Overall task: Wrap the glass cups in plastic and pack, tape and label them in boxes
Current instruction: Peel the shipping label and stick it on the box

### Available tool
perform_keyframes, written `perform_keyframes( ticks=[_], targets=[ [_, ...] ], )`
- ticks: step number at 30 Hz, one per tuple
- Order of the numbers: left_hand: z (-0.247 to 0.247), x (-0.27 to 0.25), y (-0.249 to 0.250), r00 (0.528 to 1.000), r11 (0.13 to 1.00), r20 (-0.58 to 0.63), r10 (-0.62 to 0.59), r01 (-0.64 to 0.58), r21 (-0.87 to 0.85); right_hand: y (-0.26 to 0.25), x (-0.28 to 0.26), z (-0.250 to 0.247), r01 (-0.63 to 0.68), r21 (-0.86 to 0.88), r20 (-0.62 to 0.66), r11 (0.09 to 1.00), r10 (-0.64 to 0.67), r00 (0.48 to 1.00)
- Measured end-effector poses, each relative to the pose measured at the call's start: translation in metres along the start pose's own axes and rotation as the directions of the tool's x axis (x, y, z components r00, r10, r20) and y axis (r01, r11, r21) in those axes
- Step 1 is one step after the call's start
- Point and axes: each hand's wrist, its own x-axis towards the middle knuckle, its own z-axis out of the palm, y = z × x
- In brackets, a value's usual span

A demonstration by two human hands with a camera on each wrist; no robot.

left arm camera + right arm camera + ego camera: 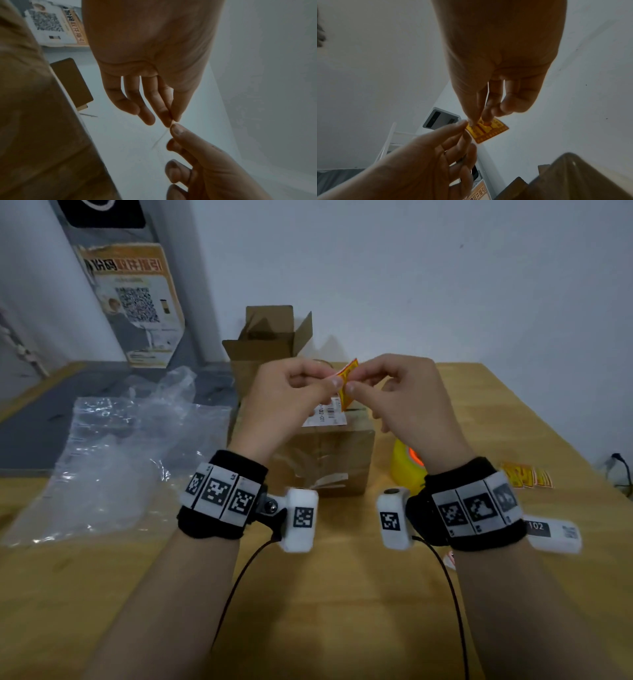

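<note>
We pinch a small orange label [347, 381] between thumb and fingertips of both our left hand [287, 402] and right hand [407, 395], above the taped box [329, 453] on the desk [342, 594].

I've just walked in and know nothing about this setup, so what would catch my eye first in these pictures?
First, the two hands raised mid-frame: the left hand and right hand both pinch a small orange-yellow sticker between their fingertips. Right below them a closed cardboard box with a white barcode label sits on the wooden table, with an open box behind it. Crumpled clear plastic lies to the left, and a yellow tape roll to the right.
</note>
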Motion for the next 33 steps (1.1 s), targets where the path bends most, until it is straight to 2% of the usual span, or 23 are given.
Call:
perform_keyframes(
  ticks=[5,12,19,24,33],
  targets=[
    [0.008,-0.002,-0.008,0.998,0.998,0.059,-0.007,0.011,-0.066,0.006,-0.007,0.002,-0.022,0.088,0.01,0.996,0.022,1.0],
    [0.01,-0.003,-0.009,0.99,0.979,0.102,-0.096,0.112,-0.171,0.011,-0.004,-0.003,-0.003,0.111,0.02,0.994,0.001,1.0],
    [0.015,-0.002,-0.011,0.988,0.948,0.125,-0.089,0.123,-0.293,0.006,-0.005,-0.01,0.028,0.082,0.023,0.996,-0.029,0.999],
    [0.017,-0.003,-0.01,0.986,0.942,0.146,-0.075,0.118,-0.314,0.006,-0.005,-0.01,0.046,0.07,0.03,0.996,-0.048,0.998],
    [0.019,-0.005,-0.006,0.964,0.892,0.234,-0.125,0.212,-0.399,0.007,-0.006,-0.011,0.058,0.131,0.032,0.99,-0.063,0.997]
  ],
)
